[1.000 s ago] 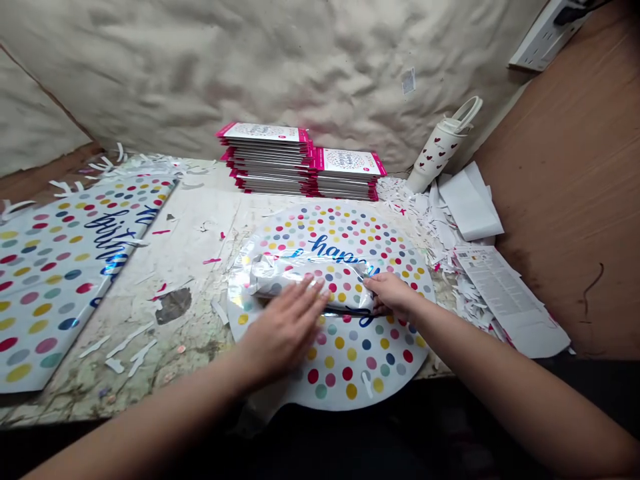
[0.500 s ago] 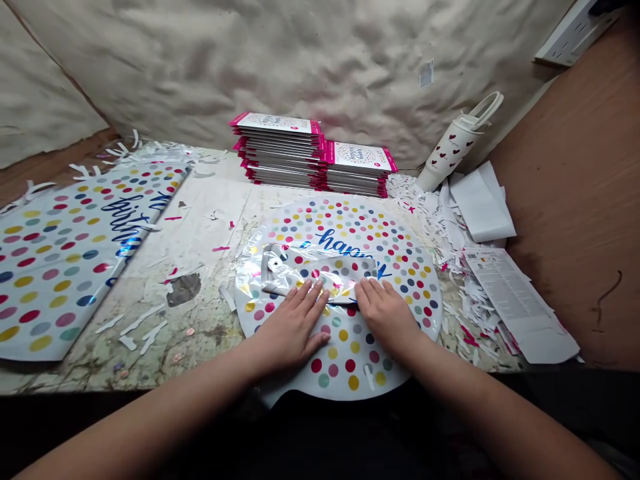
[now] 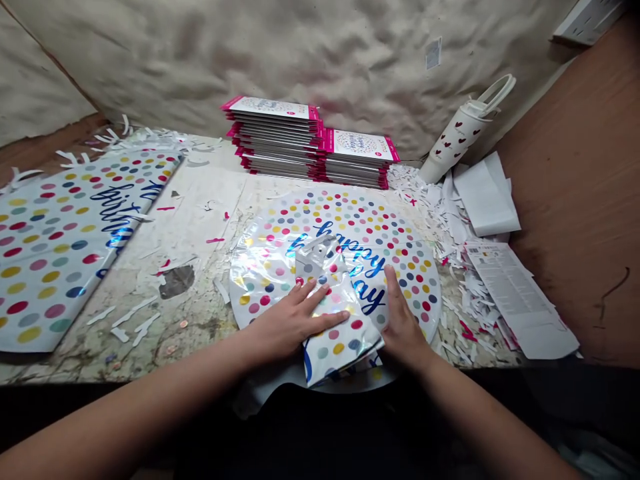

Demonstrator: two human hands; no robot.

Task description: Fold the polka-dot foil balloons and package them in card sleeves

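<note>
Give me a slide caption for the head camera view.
Left hand spread on a folded dotted sheet, right hand beside it, over a round dotted sheet, stacked packs behind.

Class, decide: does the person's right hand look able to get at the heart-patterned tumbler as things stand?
Probably yes: between the right hand and the tumbler lie only the flat, spotted round sheet and loose paper scraps, and nothing covers the tumbler's upper part, though full reach is hard to judge.
</note>
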